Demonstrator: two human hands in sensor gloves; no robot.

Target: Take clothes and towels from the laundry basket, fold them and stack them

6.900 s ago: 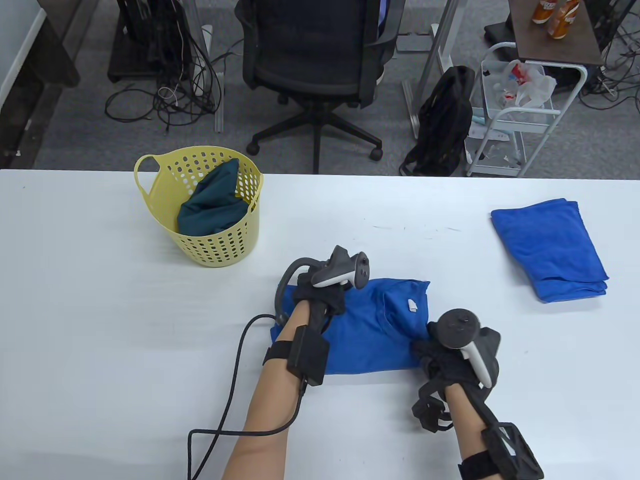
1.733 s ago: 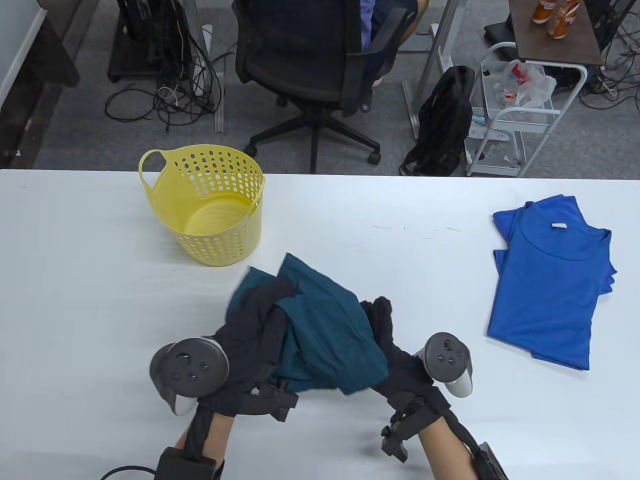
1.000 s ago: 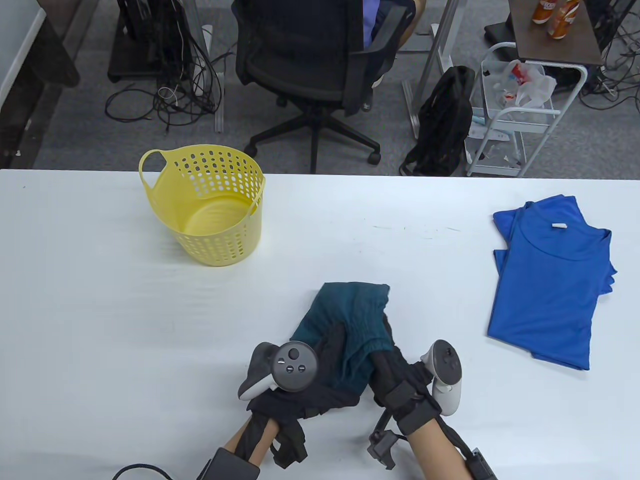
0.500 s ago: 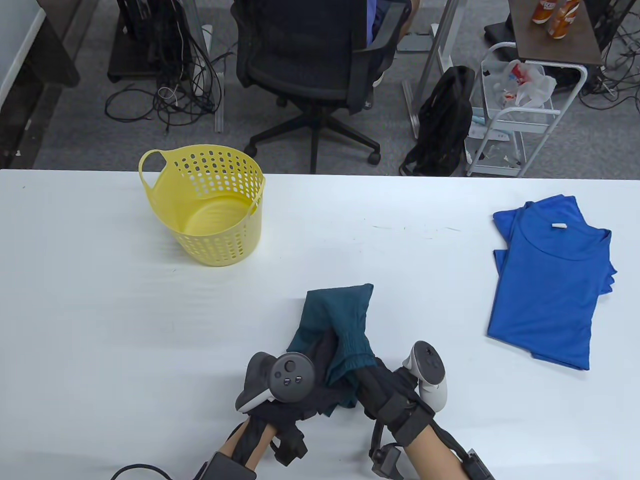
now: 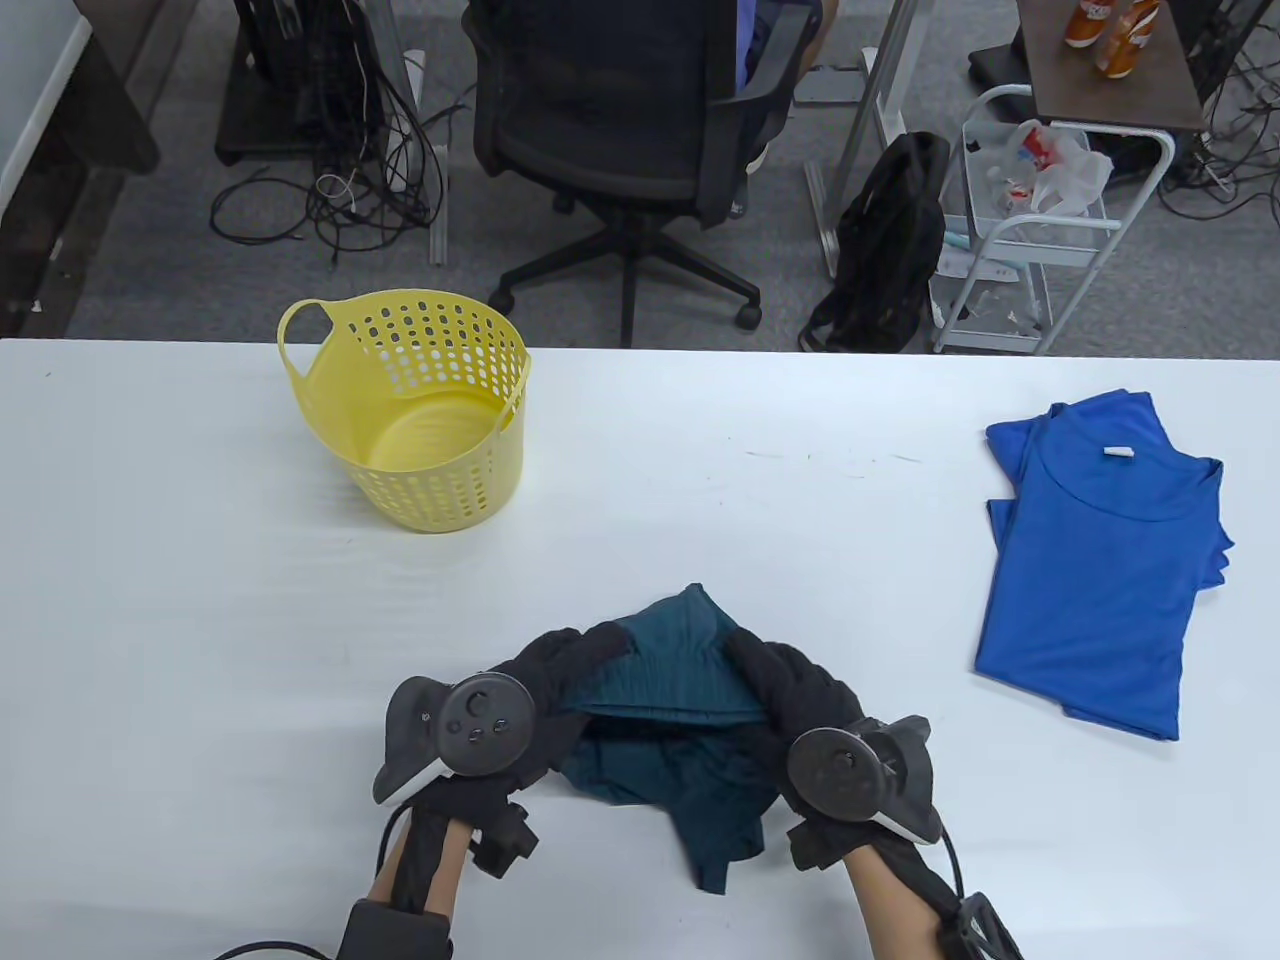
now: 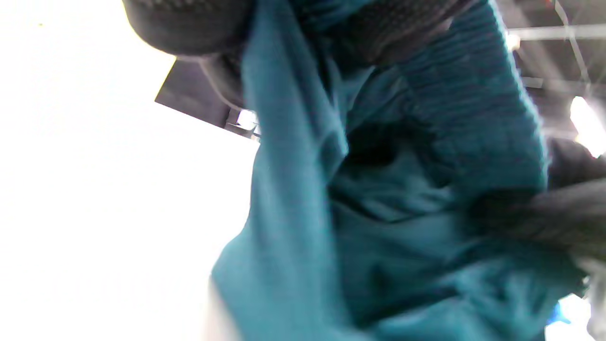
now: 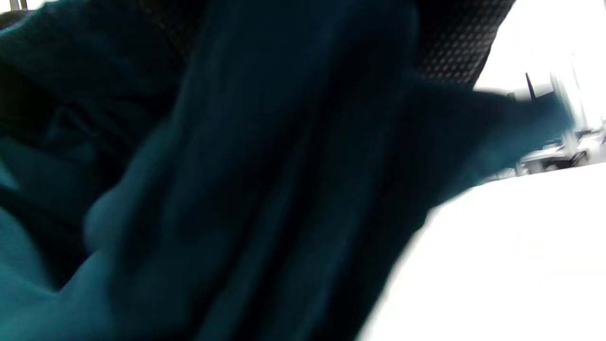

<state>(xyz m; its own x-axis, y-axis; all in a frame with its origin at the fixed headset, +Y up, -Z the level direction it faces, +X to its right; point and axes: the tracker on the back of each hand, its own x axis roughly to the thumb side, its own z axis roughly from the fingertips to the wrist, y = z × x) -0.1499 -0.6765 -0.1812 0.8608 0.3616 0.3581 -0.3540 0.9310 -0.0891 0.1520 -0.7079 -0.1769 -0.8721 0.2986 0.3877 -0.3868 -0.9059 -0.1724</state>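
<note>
While both hands are gripping it, the teal garment (image 5: 670,720) is hanging bunched between them, low over the near edge of the table (image 5: 200,620). Left hand (image 5: 520,700): fingers curled round the garment's left side. Right hand (image 5: 800,700): fingers curled round its right side, level with the left. The wrist views are blurred, showing only teal cloth close against dark glove. Held edge: running left to right between the hands, so the long axis is lying across the person; a loose tail is drooping toward the near table edge. Neither hand is nearer; judged next, spreading apart would flatten it. Basket (image 5: 420,420): standing well apart at far left, nothing inside. Blue shirt (image 5: 1100,560): lying folded at far right.
</note>
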